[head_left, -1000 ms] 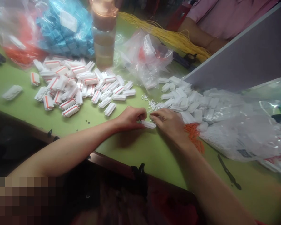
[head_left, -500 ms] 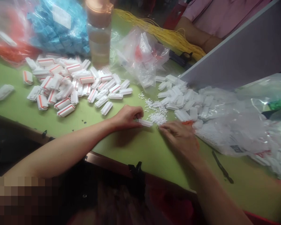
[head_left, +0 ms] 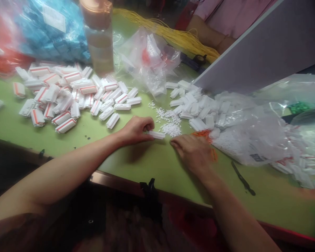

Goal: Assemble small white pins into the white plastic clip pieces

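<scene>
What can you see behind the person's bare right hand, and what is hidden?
Small, thin, plastic-looking orange pieces show beyond the bare right hand and along its outer side. Whatever the hand covers cannot be seen.

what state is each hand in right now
Left hand: closed on a white block.
Right hand: near tiny white pieces; open or closed, cannot be told.
</scene>
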`<state>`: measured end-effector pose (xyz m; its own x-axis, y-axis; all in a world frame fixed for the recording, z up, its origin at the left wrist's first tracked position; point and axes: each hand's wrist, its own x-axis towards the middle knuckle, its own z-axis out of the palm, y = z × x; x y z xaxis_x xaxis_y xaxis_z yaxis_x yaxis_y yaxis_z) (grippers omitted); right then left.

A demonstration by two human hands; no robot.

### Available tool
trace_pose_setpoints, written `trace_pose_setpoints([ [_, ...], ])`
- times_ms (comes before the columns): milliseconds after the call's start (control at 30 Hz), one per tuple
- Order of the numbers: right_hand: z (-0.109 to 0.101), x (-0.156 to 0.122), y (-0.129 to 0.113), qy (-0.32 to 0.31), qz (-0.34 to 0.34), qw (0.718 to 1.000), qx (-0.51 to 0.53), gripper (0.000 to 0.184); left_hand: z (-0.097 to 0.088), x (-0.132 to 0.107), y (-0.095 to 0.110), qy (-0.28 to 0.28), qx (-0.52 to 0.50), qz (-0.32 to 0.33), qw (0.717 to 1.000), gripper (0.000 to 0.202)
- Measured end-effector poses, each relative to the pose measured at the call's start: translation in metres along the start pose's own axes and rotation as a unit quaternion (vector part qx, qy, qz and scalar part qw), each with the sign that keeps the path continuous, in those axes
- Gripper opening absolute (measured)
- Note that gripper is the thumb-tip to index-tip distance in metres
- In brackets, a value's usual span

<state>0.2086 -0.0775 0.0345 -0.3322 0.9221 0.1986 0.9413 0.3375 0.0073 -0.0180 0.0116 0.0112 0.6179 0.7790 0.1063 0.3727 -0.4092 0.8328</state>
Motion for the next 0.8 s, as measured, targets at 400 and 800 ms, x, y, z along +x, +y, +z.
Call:
trace_pose_setpoints([
  [400,0.002,0.015,-0.02,0.042,0.171,0.916,0.36,0.018,0.001,0.001,0.001,0.002,0.0,0.001,1.0,0.024],
  [800,0.02,0.014,-0.026,0.15,0.079,0.971,0.169,0.017,0.001,0.001,0.001,-0.001,-0.01,0.004,1.0,0.023],
])
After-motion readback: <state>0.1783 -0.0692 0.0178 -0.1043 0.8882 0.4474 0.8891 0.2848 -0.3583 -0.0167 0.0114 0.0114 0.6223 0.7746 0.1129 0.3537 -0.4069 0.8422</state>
